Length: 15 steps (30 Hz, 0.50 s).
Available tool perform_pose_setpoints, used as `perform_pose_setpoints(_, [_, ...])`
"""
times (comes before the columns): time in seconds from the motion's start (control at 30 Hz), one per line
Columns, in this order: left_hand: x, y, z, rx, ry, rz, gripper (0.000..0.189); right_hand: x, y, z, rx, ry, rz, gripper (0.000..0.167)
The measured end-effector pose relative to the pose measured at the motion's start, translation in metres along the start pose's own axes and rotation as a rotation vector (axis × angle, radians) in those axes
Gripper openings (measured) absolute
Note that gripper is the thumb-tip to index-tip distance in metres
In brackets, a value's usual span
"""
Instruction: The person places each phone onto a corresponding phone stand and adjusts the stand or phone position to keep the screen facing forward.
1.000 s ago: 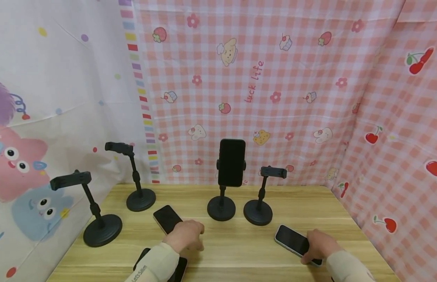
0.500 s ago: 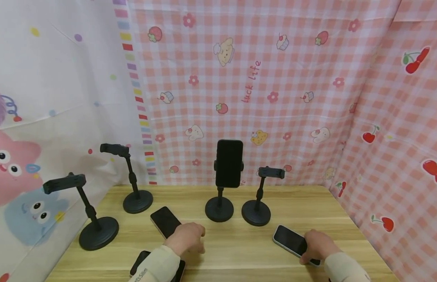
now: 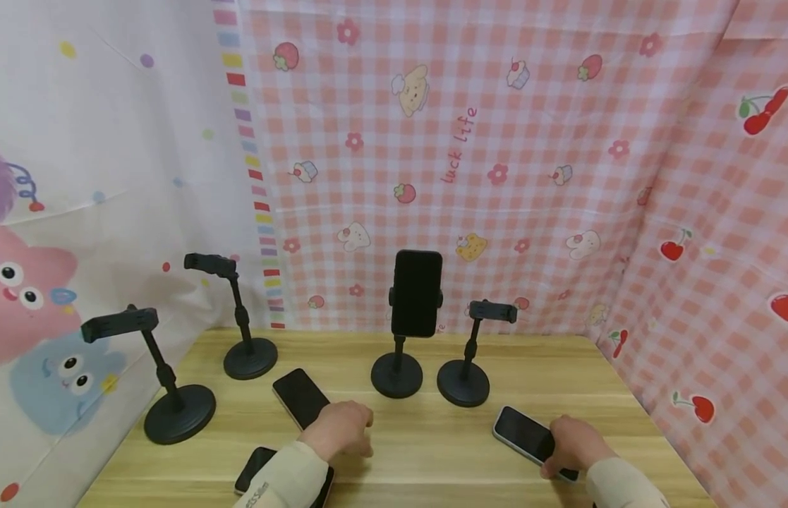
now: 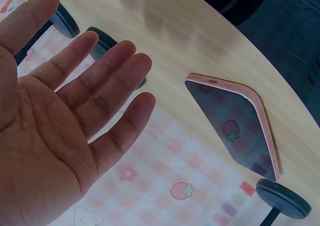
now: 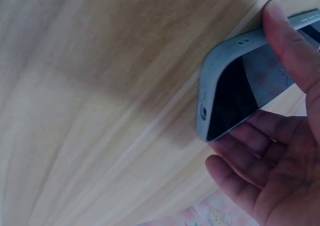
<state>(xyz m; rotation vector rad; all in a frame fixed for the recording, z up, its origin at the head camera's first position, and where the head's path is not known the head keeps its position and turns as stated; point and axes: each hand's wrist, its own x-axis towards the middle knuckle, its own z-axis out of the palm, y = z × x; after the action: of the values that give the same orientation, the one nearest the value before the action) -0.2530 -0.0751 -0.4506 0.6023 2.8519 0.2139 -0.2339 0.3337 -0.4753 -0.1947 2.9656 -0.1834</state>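
My right hand (image 3: pixel 574 444) grips a phone (image 3: pixel 525 432) in a pale case lying on the table. In the right wrist view, the thumb (image 5: pixel 290 44) presses one long edge of it and the fingers curl at the opposite edge. My left hand (image 3: pixel 343 429) is held over the table with nothing in it, palm and spread fingers (image 4: pixel 107 94) showing in the left wrist view. In the head view it overlaps the near end of a dark-screened phone (image 3: pixel 300 395). A further phone (image 3: pixel 254 467) lies partly hidden below the left sleeve.
At the back centre, a black stand (image 3: pixel 396 375) holds an upright phone (image 3: pixel 417 293). Beside it is a vacant phone stand (image 3: pixel 463 383). Two more vacant stands, a rear one (image 3: pixel 250 358) and a front one (image 3: pixel 180 414), are at the left. Patterned curtains (image 3: pixel 495 141) enclose the wooden table (image 3: pixel 425 458).
The head view shifts slightly. Both hands and the phones stay essentially where they were.
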Motion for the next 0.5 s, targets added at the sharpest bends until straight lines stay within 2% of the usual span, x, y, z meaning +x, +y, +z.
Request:
perform_pose_setpoints(0.23, [-0.0010,0.0016,-0.0038,0.003,0.014,0.036,0.038,0.0052,-0.0002,-0.0008,0.028,-0.007,0.000,0.054])
perform_pose_setpoints(0.5, [0.0012,0.0045,-0.0057,-0.009,0.028,0.052,0.038,0.0017,0.0069,0.0008,0.062,0.001,-0.009,0.058])
